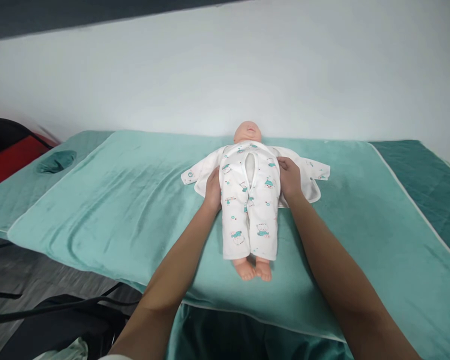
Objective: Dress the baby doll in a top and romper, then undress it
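Note:
A baby doll (248,132) lies on its back, head toward the wall and bare feet (253,270) toward me. White printed baby trousers (262,210) cover its legs and reach up to its chest, with a split opening down the middle. Under the doll a matching baby jacket (305,172) is spread open, its sleeves out to both sides. My left hand (213,191) is closed at the trousers' left side, its fingertips partly hidden by the cloth. On the opposite side, my right hand (290,177) grips the trousers' edge, thumb and fingers close together over the jacket.
A light green cover (142,200) with some wrinkles lies over the padded bed, which has a face hole (57,161) at the left. Behind stands a white wall (225,70). A red and black item (13,155) is at far left, and a black chair (75,320) is at lower left.

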The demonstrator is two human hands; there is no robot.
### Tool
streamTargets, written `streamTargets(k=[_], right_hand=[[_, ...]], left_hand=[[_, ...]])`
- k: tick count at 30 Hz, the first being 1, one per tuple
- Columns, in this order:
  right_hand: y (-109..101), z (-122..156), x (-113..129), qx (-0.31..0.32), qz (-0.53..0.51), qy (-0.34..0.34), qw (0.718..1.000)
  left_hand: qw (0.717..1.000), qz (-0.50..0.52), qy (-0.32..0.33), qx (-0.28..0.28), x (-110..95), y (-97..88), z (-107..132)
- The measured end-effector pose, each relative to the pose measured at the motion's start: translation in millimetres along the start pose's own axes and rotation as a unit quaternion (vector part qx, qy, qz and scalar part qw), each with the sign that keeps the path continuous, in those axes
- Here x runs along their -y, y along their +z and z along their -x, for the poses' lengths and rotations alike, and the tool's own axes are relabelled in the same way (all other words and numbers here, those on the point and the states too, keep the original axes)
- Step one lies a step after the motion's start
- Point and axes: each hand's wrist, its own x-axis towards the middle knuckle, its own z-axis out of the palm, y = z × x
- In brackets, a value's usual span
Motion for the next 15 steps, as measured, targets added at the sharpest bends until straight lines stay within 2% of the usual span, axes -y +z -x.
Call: streamTargets(k=[3,8,11,15], right_hand=[[-1,1,2,-0.028,0.05,-0.032,0.998],[0,4,9,-0.038,0.043,-0.091,0.994],[2,5,13,0.009,0.026,-0.111,0.993],[1,5,13,0.079,0.023,-0.113,0.99]], left_hand=[[0.998,-0.055,0.033,-0.023,-1,-1.3,1],[0.99,-0.102,0.065,-0.073,7,-7.3,-4],[0.985,-0.121,0.086,-0.085,8,-10.6,-5],[0.989,-0.116,0.093,-0.028,5,-12.4,-3]])
